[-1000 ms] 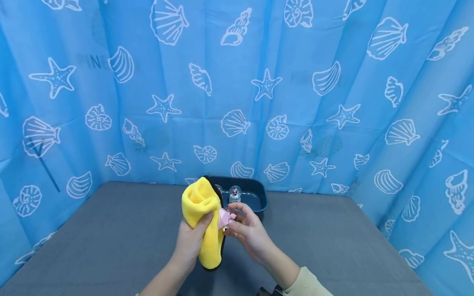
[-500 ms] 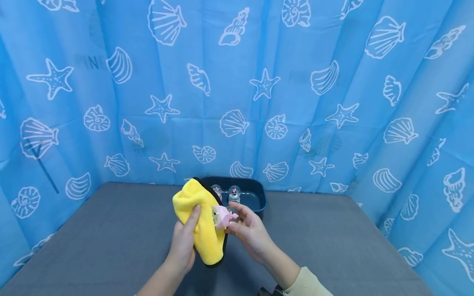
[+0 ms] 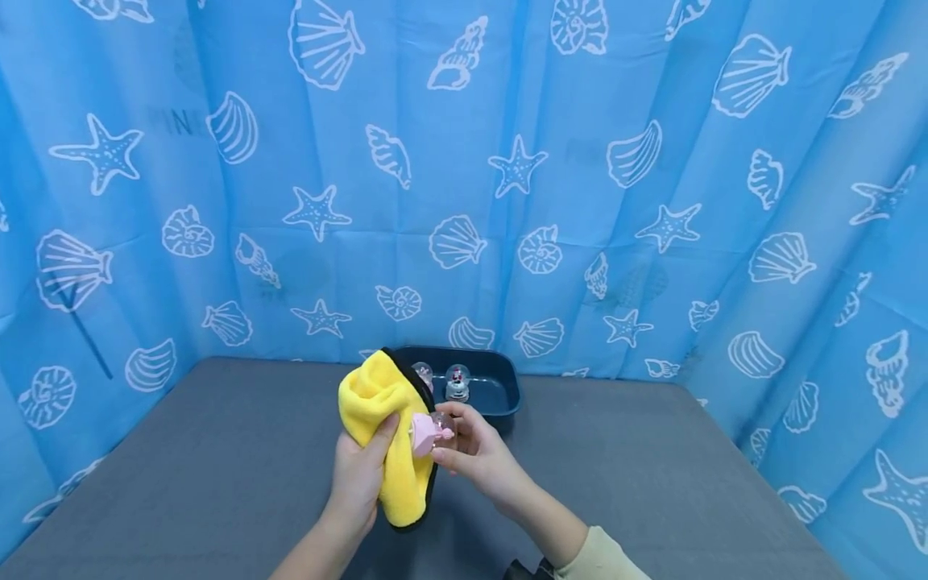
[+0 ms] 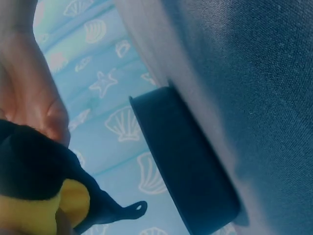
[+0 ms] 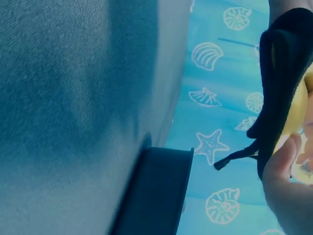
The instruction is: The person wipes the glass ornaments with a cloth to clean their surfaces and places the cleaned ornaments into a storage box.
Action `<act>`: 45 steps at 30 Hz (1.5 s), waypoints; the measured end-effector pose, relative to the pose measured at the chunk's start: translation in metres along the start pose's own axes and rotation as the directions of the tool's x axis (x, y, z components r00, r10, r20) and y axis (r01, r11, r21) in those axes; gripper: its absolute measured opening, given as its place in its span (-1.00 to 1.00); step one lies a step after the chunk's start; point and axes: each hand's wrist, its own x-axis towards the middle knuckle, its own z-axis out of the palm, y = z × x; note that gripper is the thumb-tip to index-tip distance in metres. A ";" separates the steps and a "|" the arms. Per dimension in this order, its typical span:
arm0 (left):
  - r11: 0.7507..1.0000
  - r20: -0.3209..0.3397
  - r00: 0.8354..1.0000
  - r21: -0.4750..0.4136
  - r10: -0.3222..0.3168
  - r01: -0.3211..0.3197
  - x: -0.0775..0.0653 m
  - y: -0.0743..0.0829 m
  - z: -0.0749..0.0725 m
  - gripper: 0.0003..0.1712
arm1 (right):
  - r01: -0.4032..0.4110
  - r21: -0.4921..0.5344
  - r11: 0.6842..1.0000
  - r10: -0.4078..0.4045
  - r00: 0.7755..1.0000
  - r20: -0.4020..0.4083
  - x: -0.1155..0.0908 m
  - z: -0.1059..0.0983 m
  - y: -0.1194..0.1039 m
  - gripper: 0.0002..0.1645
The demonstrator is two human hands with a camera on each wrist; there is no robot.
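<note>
A yellow cloth with black edging (image 3: 408, 495) is gripped by my left hand (image 3: 357, 475), thumb lying over its front. Against the cloth lies a small pink snow globe (image 3: 424, 436), tipped sideways with its clear dome towards the right. My right hand (image 3: 484, 453) holds that dome between thumb and fingers. In the right wrist view, the right hand (image 5: 286, 188) is partly out of frame, beside the cloth's dark side (image 5: 283, 73). The left wrist view has the cloth's black side (image 4: 29, 161) and a loop tab hanging from it.
Behind the hands stands a dark blue tray (image 3: 507, 399) on the grey table (image 3: 616, 475). Inside it are a snow globe with a white base (image 3: 457, 385) and another globe (image 3: 424, 374), partly covered by the cloth. A blue shell-patterned curtain (image 3: 580, 185) hangs behind.
The pink snow globe has turned and shifted slightly left, its dome now showing more. My right hand moved left with it. The left thumb and cloth folds shifted against the globe.
</note>
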 end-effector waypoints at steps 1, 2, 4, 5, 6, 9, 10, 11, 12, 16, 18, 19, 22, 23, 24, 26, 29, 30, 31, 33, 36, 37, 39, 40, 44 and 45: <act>1.000 -0.009 1.000 0.003 0.012 -0.012 0.000 0.000 0.000 -0.48 | -0.008 0.016 1.000 0.007 1.000 0.016 0.000 0.001 0.000 -0.38; 1.000 -0.018 1.000 0.006 0.023 -0.023 0.001 -0.001 0.000 -0.49 | -0.017 0.041 0.999 0.016 0.999 0.028 0.000 0.002 -0.001 -0.37; 0.999 -0.024 0.999 0.007 0.042 -0.041 0.001 -0.001 0.000 -0.49 | -0.039 0.091 0.995 0.036 0.999 0.033 0.001 0.004 -0.001 -0.38; 0.999 -0.023 0.999 0.007 0.047 -0.047 0.001 -0.002 0.000 -0.50 | -0.054 0.123 0.991 0.051 0.998 0.031 0.002 0.005 -0.001 -0.40; 0.999 -0.019 0.998 0.005 0.053 -0.053 0.001 -0.002 0.000 -0.50 | -0.070 0.155 0.985 0.067 0.997 0.025 0.002 0.006 -0.002 -0.42; 0.999 -0.005 0.999 0.003 0.044 -0.044 0.000 -0.003 -0.001 -0.51 | -0.103 0.237 0.966 0.105 0.994 0.001 0.004 0.008 -0.002 -0.53; 0.999 0.000 0.999 -0.001 0.034 -0.034 0.000 -0.003 -0.002 -0.50 | -0.107 0.261 0.959 0.112 0.994 -0.004 0.004 0.008 -0.002 -0.56; 1.000 0.002 1.000 -0.007 0.021 -0.021 0.000 -0.002 -0.002 -0.49 | -0.111 0.284 0.952 0.117 0.993 -0.006 0.004 0.009 -0.002 -0.58; 1.000 0.002 1.000 -0.014 0.007 -0.007 0.001 -0.002 -0.003 -0.47 | -0.109 0.300 0.948 0.116 0.993 -0.005 0.003 0.009 -0.002 -0.59; 0.998 0.030 0.998 -0.014 -0.057 0.057 0.001 0.000 -0.007 -0.38 | -0.099 0.337 0.936 0.109 0.994 -0.010 0.003 0.008 -0.003 -0.58; 0.997 0.087 0.994 0.019 -0.073 0.071 0.000 -0.001 -0.009 -0.34 | -0.083 0.339 0.937 0.099 0.995 -0.031 0.002 0.009 -0.004 -0.56; 0.997 0.118 0.990 0.036 -0.076 0.072 -0.001 -0.002 -0.009 -0.33 | -0.076 0.336 0.939 0.095 0.995 -0.040 0.003 0.009 -0.004 -0.54; 0.995 0.175 0.982 0.081 -0.075 0.061 -0.003 -0.006 -0.009 -0.31 | -0.058 0.325 0.944 0.079 0.996 -0.050 0.003 0.009 -0.004 -0.48; 0.995 0.177 0.982 0.088 -0.069 0.054 -0.003 -0.006 -0.009 -0.31 | -0.055 0.323 0.945 0.074 0.996 -0.047 0.003 0.010 -0.004 -0.46; 0.995 0.173 0.983 0.088 -0.064 0.049 -0.004 -0.007 -0.008 -0.31 | -0.055 0.321 0.946 0.072 0.997 -0.042 0.003 0.010 -0.003 -0.45; 0.994 0.145 0.987 0.093 -0.067 0.054 -0.003 -0.006 -0.007 -0.33 | -0.057 0.322 0.945 0.071 0.997 -0.031 0.003 0.010 -0.002 -0.44; 0.993 0.107 0.991 0.091 -0.079 0.069 -0.004 -0.003 -0.007 -0.34 | -0.057 0.319 0.946 0.068 0.997 -0.024 0.004 0.010 -0.001 -0.46; 0.993 0.099 0.991 0.086 -0.086 0.077 -0.004 -0.002 -0.007 -0.35 | -0.058 0.316 0.947 0.068 0.997 -0.020 0.004 0.010 -0.001 -0.47; 0.993 0.090 0.992 0.082 -0.093 0.086 -0.004 -0.002 -0.006 -0.35 | -0.059 0.314 0.948 0.067 0.998 -0.016 0.003 0.009 -0.002 -0.47; 0.993 0.076 0.992 0.073 -0.103 0.097 -0.003 -0.001 -0.006 -0.35 | -0.058 0.311 0.949 0.064 0.998 -0.008 0.003 0.009 -0.002 -0.49; 0.992 0.067 0.991 0.058 -0.120 0.116 -0.003 -0.001 -0.005 -0.36 | -0.051 0.319 0.946 0.057 0.998 -0.011 0.001 0.009 -0.002 -0.49; 0.991 0.058 0.990 0.049 -0.128 0.125 -0.002 0.000 -0.004 -0.36 | -0.045 0.327 0.944 0.053 0.998 -0.018 0.000 0.009 -0.002 -0.48; 0.990 0.042 0.990 0.016 -0.138 0.137 -0.001 0.000 -0.004 -0.36 | -0.028 0.339 0.940 0.044 0.998 -0.039 0.000 0.009 -0.001 -0.47; 0.990 0.036 0.989 -0.001 -0.142 0.142 0.000 0.001 -0.004 -0.37 | -0.018 0.345 0.939 0.040 0.998 -0.056 -0.001 0.009 -0.001 -0.46; 0.987 0.028 0.988 -0.043 -0.151 0.152 0.000 0.003 -0.005 -0.33 | 0.018 0.369 0.929 0.025 0.993 -0.112 0.000 0.009 0.001 -0.39; 0.987 0.037 0.988 -0.037 -0.153 0.154 0.000 0.004 -0.005 -0.32 | 0.027 0.370 0.928 0.021 0.992 -0.125 0.000 0.008 0.001 -0.35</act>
